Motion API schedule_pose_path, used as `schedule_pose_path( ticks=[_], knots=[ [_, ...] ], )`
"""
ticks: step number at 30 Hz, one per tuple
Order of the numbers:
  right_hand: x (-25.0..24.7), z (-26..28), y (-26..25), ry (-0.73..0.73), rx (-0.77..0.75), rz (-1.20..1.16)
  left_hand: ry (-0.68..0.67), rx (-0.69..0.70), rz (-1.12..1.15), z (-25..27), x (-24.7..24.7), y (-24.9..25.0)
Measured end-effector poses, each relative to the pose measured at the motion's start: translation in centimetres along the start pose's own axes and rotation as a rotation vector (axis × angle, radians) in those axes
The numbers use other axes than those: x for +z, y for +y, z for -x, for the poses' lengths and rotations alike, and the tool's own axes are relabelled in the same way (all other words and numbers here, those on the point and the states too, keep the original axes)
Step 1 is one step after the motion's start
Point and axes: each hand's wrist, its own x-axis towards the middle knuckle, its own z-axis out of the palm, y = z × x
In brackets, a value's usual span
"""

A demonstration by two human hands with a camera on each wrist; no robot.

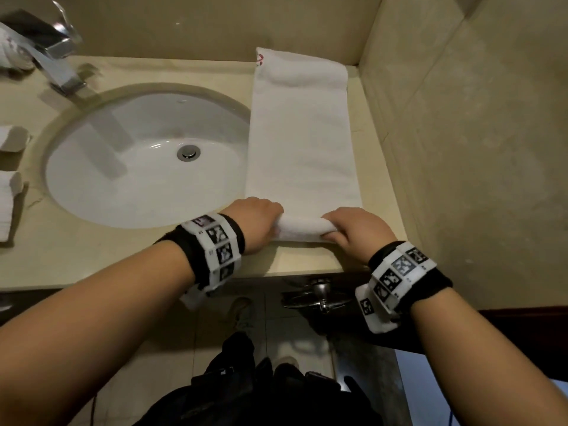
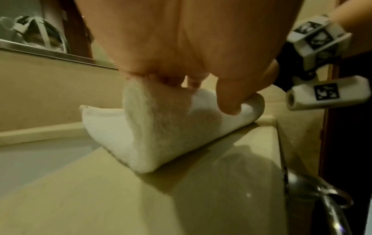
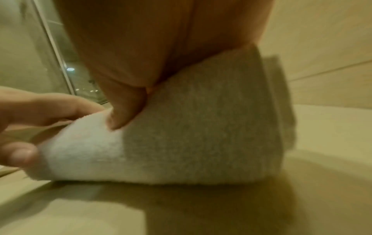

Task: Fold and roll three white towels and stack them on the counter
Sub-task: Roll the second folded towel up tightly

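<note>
We curl our left hand and right hand around the small roll at the near end of the towel. The long flat part lies straight ahead of our fingers, so we roll forward.

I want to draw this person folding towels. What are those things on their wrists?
Both arms are bare, with no sleeves. Each wrist wears a black fabric band under a blocky white bracelet covered in square black-and-white pattern tags; the right wrist's bracelet matches. A small white tube-shaped piece with its own tag hangs off it.
</note>
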Motion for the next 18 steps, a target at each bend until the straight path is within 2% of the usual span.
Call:
schedule_pose_path(
  ticks=[2, 4, 6, 8, 11, 14, 18],
  knots=[
    [-0.7, -0.8, 0.0, -0.143, 0.008, -0.039, 0.069, 0.092, -0.196, 0.5, 0.8, 0.5],
    [-0.8, -1.3, -0.3, -0.225, 0.019, -0.028, 0.048, 0.097, -0.256, 0.6, 1.4, 0.8],
    [-0.9, -1.1, -0.7, -0.145, 0.023, -0.004, 0.005, 0.041, -0.182, 0.1, 1.5, 0.6],
    [-0.8, 0.0, -0.9, 0.070, -0.038, 0.109, -0.034, -0.004, -0.038, -0.7, 1.1, 0.2],
    [0.4, 1.4, -1.3, 0.211, -0.148, 0.182, -0.030, -0.012, 0.053, -1.6, 0.9, -0.1],
    [1.0, 1.0, -1.4, 0.197, -0.079, 0.112, 0.067, 0.026, -0.047, -0.9, 1.7, -0.3],
    [-0.2, -0.4, -0.2, 0.031, 0.055, -0.153, 0.153, 0.105, -0.186, 0.3, 2.4, -0.5]
  ],
)
